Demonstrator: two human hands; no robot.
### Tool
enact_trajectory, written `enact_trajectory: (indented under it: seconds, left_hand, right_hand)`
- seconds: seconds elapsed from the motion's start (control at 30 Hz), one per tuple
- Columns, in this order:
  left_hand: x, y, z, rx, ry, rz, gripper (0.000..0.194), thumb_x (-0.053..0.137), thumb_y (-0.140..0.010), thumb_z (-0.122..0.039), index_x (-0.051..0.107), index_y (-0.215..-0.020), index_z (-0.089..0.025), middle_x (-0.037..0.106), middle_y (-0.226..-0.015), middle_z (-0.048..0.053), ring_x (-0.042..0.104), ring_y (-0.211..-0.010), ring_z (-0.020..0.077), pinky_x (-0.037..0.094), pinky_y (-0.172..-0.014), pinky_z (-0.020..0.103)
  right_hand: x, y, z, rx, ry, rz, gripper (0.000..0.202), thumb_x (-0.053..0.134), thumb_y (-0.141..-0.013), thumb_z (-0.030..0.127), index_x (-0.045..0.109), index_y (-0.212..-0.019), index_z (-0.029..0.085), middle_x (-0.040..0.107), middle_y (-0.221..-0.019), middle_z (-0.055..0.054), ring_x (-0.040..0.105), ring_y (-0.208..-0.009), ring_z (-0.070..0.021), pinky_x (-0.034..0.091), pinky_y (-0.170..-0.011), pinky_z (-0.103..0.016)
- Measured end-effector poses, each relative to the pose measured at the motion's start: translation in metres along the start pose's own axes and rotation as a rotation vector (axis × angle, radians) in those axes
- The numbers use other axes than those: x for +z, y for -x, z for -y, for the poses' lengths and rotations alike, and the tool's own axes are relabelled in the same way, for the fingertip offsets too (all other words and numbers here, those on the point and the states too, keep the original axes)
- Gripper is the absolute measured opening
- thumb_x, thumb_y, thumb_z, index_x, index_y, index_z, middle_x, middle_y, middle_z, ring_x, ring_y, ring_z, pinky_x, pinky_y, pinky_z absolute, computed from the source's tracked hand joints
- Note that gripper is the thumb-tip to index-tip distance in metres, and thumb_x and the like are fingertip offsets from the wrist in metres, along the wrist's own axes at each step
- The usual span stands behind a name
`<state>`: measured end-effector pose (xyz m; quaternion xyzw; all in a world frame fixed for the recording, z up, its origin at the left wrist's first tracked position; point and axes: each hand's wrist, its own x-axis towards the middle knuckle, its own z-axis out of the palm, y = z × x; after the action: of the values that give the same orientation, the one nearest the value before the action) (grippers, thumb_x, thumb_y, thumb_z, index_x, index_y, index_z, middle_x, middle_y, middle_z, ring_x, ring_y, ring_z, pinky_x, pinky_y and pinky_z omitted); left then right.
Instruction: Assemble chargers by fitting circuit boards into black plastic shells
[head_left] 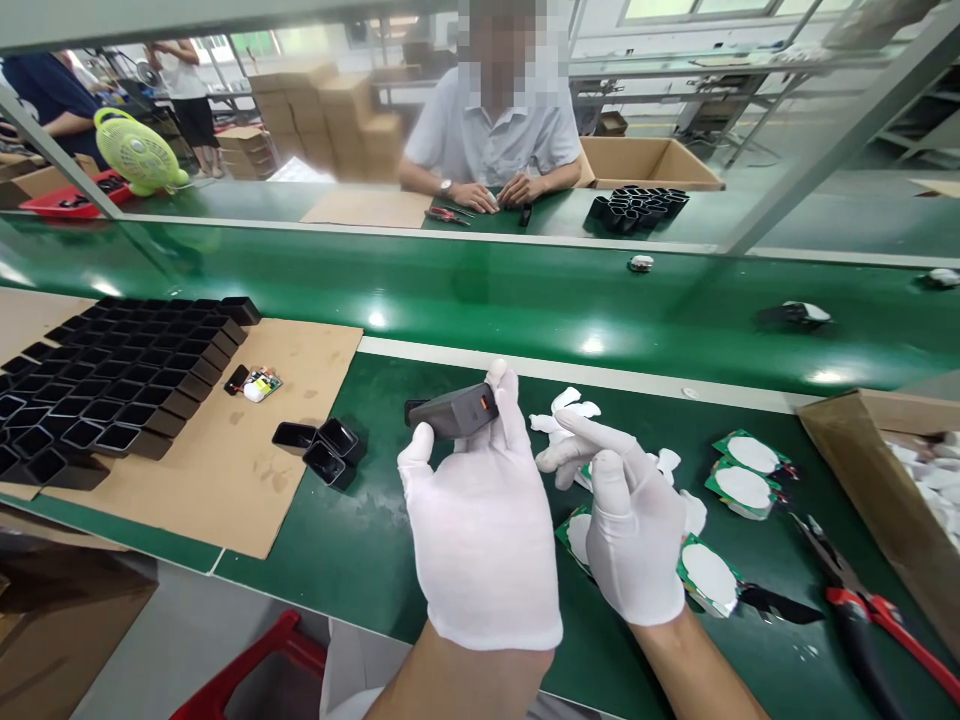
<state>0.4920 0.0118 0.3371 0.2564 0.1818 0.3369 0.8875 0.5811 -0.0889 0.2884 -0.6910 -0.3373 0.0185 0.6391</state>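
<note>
My left hand (484,530), in a white glove, grips a black rectangular plastic case (454,412) between thumb and fingers; a small orange connector shows at its right end. Just to the right, above the table, is my gloved right hand (630,510). Its fingers stretch leftward, thumb apart from them, with nothing visible between. White cut pieces (574,405) lie behind and partly under it. Around it rest green circuit boards with round white pads (709,575), one partly hidden by the hand. Left of my hands stand three open black cases (326,455).
Many black cases (112,390) stand in rows on cardboard at left, beside a loose circuit board (261,384). Pliers (847,585) and a carton (862,450) lie right. A green conveyor belt (480,290) runs across; beyond it a co-worker (499,130) sits handling a small part.
</note>
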Motion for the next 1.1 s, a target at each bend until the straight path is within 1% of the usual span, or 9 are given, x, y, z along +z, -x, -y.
enact_trajectory:
  seconds: [0.13,0.33,0.43,0.53,0.6,0.7,0.83,0.93,1.1]
  left_hand:
    - [0.0,0.003,-0.001,0.043,0.0,-0.054,0.052,0.055,-0.094,-0.055,0.07,-0.131,-0.022,0.07,-0.147,0.013,0.036,-0.168,0.031,0.054,-0.126,0.05]
    - [-0.007,0.003,-0.003,0.16,-0.054,-0.146,0.035,0.061,-0.092,-0.043,0.062,-0.121,-0.024,0.075,-0.132,0.013,0.069,-0.14,0.0335,0.062,-0.113,0.05]
    - [-0.027,0.007,-0.009,0.424,-0.377,-0.24,0.05,0.075,-0.079,-0.022,0.053,-0.124,-0.027,0.075,-0.123,0.009,0.077,-0.119,0.03,0.066,-0.1,0.047]
    - [-0.059,0.016,-0.022,0.671,-0.816,-0.247,0.063,0.082,-0.071,-0.013,0.056,-0.128,-0.025,0.073,-0.12,0.009,0.079,-0.106,0.0271,0.065,-0.099,0.045]
    - [-0.082,0.025,-0.034,0.751,-1.037,-0.254,0.06,0.083,-0.072,-0.014,0.062,-0.128,-0.024,0.071,-0.119,0.008,0.078,-0.104,0.027,0.066,-0.096,0.044]
    - [-0.112,0.04,-0.053,0.826,-1.234,-0.337,0.058,0.081,-0.074,-0.015,0.066,-0.128,-0.026,0.071,-0.116,0.006,0.078,-0.102,0.0267,0.068,-0.091,0.041]
    - [-0.16,0.051,-0.078,0.953,-1.32,-0.529,0.049,0.076,-0.076,-0.016,0.068,-0.124,-0.024,0.071,-0.111,0.006,0.078,-0.094,0.0247,0.067,-0.082,0.037]
    - [-0.202,0.053,-0.1,0.921,-1.34,-0.618,0.042,0.073,-0.079,-0.018,0.069,-0.121,-0.023,0.072,-0.105,0.004,0.076,-0.085,0.0216,0.065,-0.074,0.034]
    - [-0.259,0.062,-0.136,0.795,-1.422,-0.705,0.048,0.08,-0.083,-0.025,0.068,-0.13,-0.024,0.076,-0.125,0.009,0.075,-0.118,0.0313,0.059,-0.109,0.05]
  right_hand:
    - [0.001,0.0,-0.004,-0.006,0.007,0.008,0.04,0.055,-0.112,0.057,0.078,-0.13,0.029,0.078,-0.084,0.001,0.065,-0.07,-0.0149,0.054,-0.07,-0.032]
    - [-0.003,0.004,-0.012,-0.091,0.039,0.041,0.033,0.051,-0.116,0.044,0.073,-0.137,0.033,0.077,-0.088,0.001,0.064,-0.074,-0.0155,0.054,-0.072,-0.033]
    - [-0.003,0.003,0.0,-0.26,0.117,0.122,0.035,0.056,-0.114,0.041,0.068,-0.145,0.035,0.078,-0.101,-0.002,0.068,-0.085,-0.0185,0.058,-0.082,-0.038]
    - [0.013,0.003,0.028,-0.441,0.238,0.257,0.052,0.069,-0.106,0.041,0.059,-0.157,0.034,0.076,-0.133,-0.01,0.075,-0.105,-0.0258,0.062,-0.094,-0.047]
    - [0.036,0.007,0.048,-0.492,0.349,0.306,0.052,0.075,-0.102,0.035,0.064,-0.153,0.032,0.073,-0.143,-0.013,0.077,-0.116,-0.0302,0.064,-0.096,-0.047]
    - [0.081,0.018,0.064,-0.487,0.377,0.329,0.034,0.074,-0.101,0.023,0.076,-0.134,0.031,0.08,-0.129,-0.01,0.081,-0.107,-0.0274,0.067,-0.089,-0.041]
    - [0.151,0.038,0.061,-0.429,0.186,0.404,0.024,0.074,-0.1,0.018,0.08,-0.121,0.028,0.083,-0.114,-0.006,0.082,-0.098,-0.0222,0.068,-0.088,-0.033]
    - [0.201,0.049,0.051,-0.434,0.117,0.514,0.021,0.072,-0.102,0.018,0.082,-0.119,0.025,0.082,-0.114,-0.007,0.082,-0.102,-0.0218,0.068,-0.094,-0.031]
    - [0.27,0.05,0.041,-0.555,0.294,0.585,0.029,0.06,-0.109,0.025,0.082,-0.128,0.026,0.08,-0.117,-0.012,0.081,-0.105,-0.0237,0.067,-0.094,-0.034]
